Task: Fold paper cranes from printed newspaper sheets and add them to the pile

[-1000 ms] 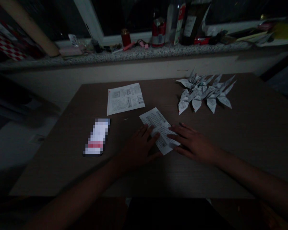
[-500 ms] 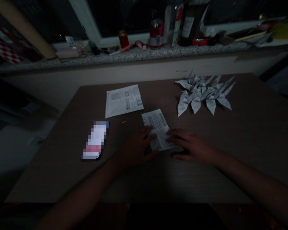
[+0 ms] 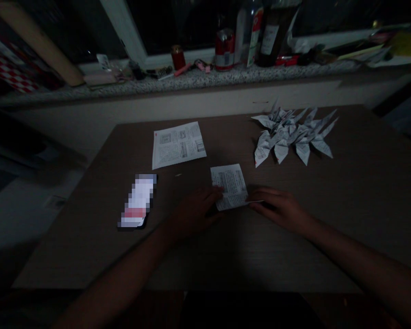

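A small sheet of printed paper (image 3: 230, 185) lies on the table between my two hands. My left hand (image 3: 200, 208) rests at its left edge, fingers stretched out and their tips on the paper; nothing is gripped there. At the lower right corner, my right hand (image 3: 277, 208) pinches the paper between thumb and fingers, and a thin pale edge of it stands up there. Beyond, to the right, stand several folded paper cranes (image 3: 294, 132) made from similar printed paper.
A larger printed sheet (image 3: 180, 145) lies flat at the back left of the table (image 3: 96, 256). Nearer is a phone (image 3: 137, 201) with a lit, blurred screen. A red can (image 3: 224, 50), bottles and a jar (image 3: 178, 57) crowd the stone windowsill (image 3: 192, 83).
The small paper has turned and now looks shorter and squarer. My right hand has gone from spread fingers to pinching its right corner; my left hand stays at the left edge.
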{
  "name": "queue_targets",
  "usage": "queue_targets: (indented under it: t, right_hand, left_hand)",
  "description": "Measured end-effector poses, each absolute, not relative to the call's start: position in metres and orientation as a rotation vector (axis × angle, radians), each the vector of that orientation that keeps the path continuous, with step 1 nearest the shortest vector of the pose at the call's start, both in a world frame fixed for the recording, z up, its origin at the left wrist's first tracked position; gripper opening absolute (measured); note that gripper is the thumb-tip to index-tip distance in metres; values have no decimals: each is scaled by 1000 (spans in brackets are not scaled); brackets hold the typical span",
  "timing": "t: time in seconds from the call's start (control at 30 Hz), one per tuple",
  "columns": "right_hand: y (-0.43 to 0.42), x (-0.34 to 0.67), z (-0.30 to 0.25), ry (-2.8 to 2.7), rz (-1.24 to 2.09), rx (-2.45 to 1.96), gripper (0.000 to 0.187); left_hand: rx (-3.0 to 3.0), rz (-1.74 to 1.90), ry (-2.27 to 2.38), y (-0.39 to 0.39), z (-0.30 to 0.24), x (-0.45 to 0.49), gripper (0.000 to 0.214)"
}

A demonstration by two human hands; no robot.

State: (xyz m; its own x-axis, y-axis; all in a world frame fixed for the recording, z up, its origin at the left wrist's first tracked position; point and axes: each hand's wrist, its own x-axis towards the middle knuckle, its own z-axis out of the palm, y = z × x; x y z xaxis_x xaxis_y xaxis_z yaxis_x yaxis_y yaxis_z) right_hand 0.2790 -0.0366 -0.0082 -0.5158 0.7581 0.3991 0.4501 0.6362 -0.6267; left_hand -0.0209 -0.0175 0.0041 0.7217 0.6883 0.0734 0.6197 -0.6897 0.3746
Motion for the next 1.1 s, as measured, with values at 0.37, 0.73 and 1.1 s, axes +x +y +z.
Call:
queue_targets:
  t: [0.37,0.73,1.1]
  right_hand:
    - [-29,282,-11,-2330,545,-963,26]
    - [-31,274,-14,-2175,572,-1109,15]
    - [-17,266,-5,-2142,646,-1275,30]
  left_hand:
    - [2502,497,1044,-16,-6,-18,26]
    - [2248,550,1211,-12,8,-8,31]
    - [2332,548,1313,17,3,-5,63]
